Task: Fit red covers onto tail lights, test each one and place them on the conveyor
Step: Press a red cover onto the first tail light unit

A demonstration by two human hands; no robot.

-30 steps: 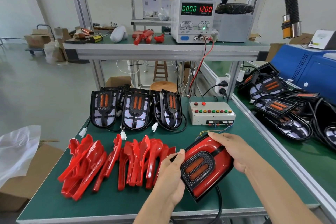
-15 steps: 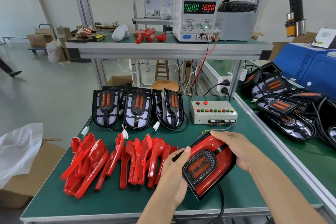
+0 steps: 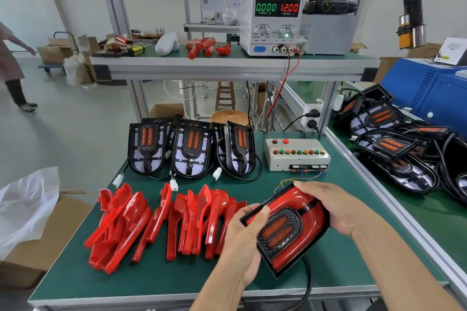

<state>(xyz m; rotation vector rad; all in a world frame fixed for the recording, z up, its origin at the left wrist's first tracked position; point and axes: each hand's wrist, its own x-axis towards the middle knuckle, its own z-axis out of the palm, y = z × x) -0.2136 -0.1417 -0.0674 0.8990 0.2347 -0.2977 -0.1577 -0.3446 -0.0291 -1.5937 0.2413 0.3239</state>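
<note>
Left hand [image 3: 242,242] and right hand [image 3: 336,207] each clamp an edge of the covered tail light [image 3: 285,230], fingers curled over the rim, held tilted above the near-right bench, probably seating the red cover [image 3: 298,199] before testing at the button box [image 3: 297,155].

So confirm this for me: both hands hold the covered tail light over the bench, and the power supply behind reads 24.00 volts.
Not quite. The head view shows the power supply reading 12.00 volts, not 24.00, with current at 0.000. The rest stands: the left hand and right hand both hold the covered tail light over the bench.
</note>
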